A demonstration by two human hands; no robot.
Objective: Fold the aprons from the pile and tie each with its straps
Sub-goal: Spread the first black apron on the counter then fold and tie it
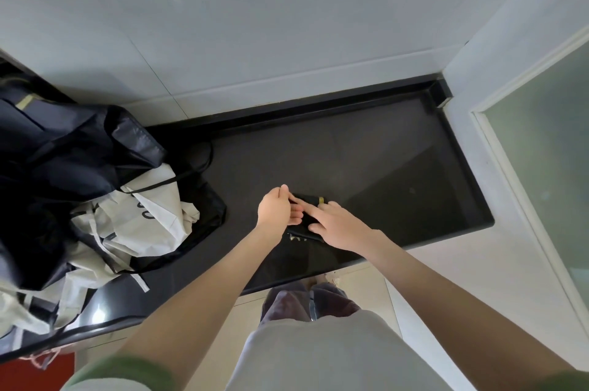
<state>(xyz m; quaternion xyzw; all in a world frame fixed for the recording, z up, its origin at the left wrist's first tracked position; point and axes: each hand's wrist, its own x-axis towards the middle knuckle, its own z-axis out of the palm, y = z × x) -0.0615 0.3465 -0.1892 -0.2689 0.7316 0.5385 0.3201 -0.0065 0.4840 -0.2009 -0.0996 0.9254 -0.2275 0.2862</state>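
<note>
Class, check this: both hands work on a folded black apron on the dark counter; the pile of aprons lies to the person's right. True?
No: the head view shows the pile of aprons on the person's left. Left hand and right hand work on the folded black apron on the dark counter.

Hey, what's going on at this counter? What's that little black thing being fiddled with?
A person is working on a folded black apron on the dark counter. The left hand grips its left end, while the right hand presses straight fingers on top. It is already a small, tight bundle, probably about to be tied. A pile of black and white aprons lies at the left.
</note>
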